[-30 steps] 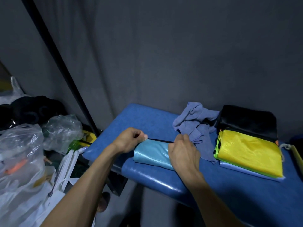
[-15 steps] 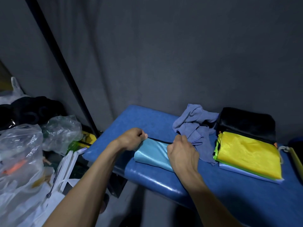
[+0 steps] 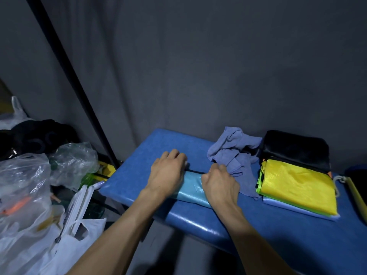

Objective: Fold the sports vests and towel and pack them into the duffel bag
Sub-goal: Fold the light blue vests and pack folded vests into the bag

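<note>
Left hand (image 3: 167, 171) pressed flat, fingers fairly straight, on the light blue vest (image 3: 191, 188); right hand (image 3: 219, 180) curled, pinching its black-edged far hem. Between both hands, folded vest lying on blue padded bench (image 3: 139, 155). Just right of the grip, crumpled purple towel (image 3: 235, 151). Further right, stacked yellow vest (image 3: 296, 185), black bag (image 3: 296, 148) behind. Left, off the bench, plastic bags (image 3: 25, 175). Beyond, grey curtain (image 3: 198, 66)

Blue padded table (image 3: 139, 155) against grey curtain (image 3: 198, 66); black pole (image 3: 65, 72) leaning left; clear plastic bags (image 3: 23, 175), white bag (image 3: 79, 235), black bundle (image 3: 35, 135) beside table.
</note>
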`<act>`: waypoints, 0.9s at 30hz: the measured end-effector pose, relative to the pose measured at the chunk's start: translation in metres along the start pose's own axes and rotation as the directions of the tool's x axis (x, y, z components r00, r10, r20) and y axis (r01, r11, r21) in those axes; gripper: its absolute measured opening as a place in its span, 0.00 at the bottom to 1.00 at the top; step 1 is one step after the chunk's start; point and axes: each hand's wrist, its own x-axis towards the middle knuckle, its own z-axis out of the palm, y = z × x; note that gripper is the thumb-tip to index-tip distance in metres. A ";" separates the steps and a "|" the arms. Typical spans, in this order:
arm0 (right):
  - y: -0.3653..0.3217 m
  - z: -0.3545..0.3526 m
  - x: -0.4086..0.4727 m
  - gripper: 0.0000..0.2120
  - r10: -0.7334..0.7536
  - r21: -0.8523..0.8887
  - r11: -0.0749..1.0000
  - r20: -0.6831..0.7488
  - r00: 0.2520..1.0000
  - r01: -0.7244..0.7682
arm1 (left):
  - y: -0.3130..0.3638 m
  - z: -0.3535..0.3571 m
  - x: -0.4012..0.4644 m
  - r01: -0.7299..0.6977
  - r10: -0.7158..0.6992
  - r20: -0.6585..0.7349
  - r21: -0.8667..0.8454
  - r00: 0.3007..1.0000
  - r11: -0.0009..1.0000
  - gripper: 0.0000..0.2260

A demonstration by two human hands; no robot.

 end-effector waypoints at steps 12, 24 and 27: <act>0.019 -0.021 -0.013 0.22 0.083 0.138 0.986 0.074 0.994 -0.093 | -0.010 0.031 -0.013 0.006 0.005 0.052 -0.208 0.999 0.978 0.31; 0.017 -0.030 -0.012 0.23 0.289 0.384 0.827 0.335 0.897 -0.410 | -0.015 0.033 -0.018 -0.052 0.058 0.006 -0.349 0.998 0.936 0.30; 0.014 -0.027 -0.016 0.22 0.286 0.585 0.683 0.336 0.897 -0.437 | -0.016 0.033 -0.020 -0.088 0.093 -0.004 -0.361 0.996 0.928 0.28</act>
